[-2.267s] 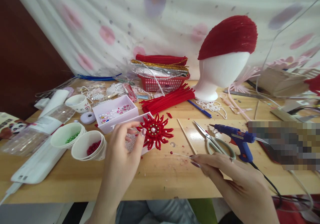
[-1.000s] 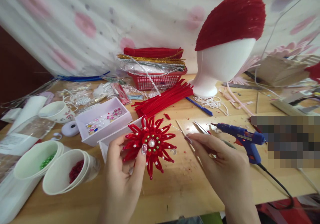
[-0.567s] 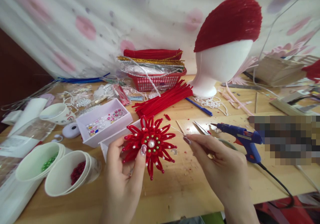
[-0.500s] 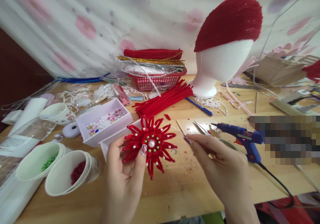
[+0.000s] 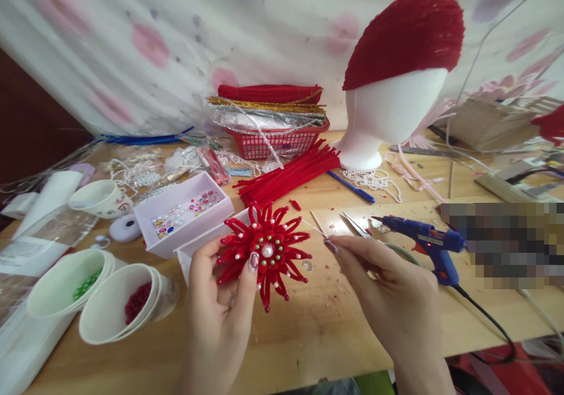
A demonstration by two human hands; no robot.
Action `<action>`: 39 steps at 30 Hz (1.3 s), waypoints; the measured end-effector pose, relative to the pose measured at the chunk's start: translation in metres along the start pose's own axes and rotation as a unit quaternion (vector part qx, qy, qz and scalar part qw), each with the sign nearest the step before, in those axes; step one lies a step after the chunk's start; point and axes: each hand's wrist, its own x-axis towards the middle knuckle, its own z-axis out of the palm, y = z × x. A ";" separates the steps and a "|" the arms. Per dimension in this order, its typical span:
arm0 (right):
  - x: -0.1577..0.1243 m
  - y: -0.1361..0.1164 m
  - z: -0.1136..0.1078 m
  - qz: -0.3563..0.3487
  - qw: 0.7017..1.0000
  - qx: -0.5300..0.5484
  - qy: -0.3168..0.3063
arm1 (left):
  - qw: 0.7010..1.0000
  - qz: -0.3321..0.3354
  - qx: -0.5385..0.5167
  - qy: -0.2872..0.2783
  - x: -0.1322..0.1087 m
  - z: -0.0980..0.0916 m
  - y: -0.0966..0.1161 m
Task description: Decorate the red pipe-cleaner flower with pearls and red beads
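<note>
A red pipe-cleaner flower (image 5: 282, 265) is held up above the table by my left hand (image 5: 224, 295), thumb on its front and fingers behind. Red beads tip its petals; white and green beads ring a large white pearl at its centre. To the right, the thumb and fingertips of my right hand (image 5: 383, 289) pinch a thin pale strand (image 5: 314, 228), either thread or fine wire. The strand reaches toward the flower's upper right petals; whether it is attached there I cannot tell. The fingers behind the flower are partly hidden.
A blue glue gun (image 5: 423, 236) with a black cord lies right of my hand, beside tweezers (image 5: 355, 226). Cups of green (image 5: 66, 283) and red beads (image 5: 118, 307) and a gem box (image 5: 185, 213) stand left. Behind are red pipe cleaners (image 5: 291, 171), a basket (image 5: 277, 142) and a foam head (image 5: 392, 113).
Almost nothing differs. The flower has shifted very slightly upward in my left hand's grip, and the right hand keeps its pinch at nearly the same spot.
</note>
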 end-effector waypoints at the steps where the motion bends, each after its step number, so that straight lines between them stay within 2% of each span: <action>1: 0.000 0.000 0.000 -0.002 1.000 0.002 0.000 | 1.000 0.004 0.006 -0.001 0.001 0.000 0.000; 8: 0.001 -0.001 0.002 0.012 1.000 0.010 0.002 | 0.999 0.023 0.030 -0.002 0.002 -0.002 -0.004; 16: 0.000 -0.001 -0.001 0.044 0.999 0.011 -0.014 | 1.000 -0.002 0.009 0.000 0.001 -0.002 -0.001; 25: 0.000 -0.001 -0.001 0.038 0.999 0.012 -0.009 | 1.000 -0.018 -0.006 0.011 -0.001 0.000 0.003; 29: -0.001 0.000 -0.004 0.043 0.999 0.019 -0.012 | 1.000 -0.006 -0.004 0.006 0.001 -0.002 -0.001; 34: -0.005 0.007 -0.009 0.059 0.998 0.023 0.004 | 0.999 0.003 -0.024 0.025 0.001 -0.001 -0.002; 39: -0.005 0.011 -0.017 0.062 0.998 0.020 0.002 | 0.998 -0.003 -0.052 0.033 -0.003 0.000 0.006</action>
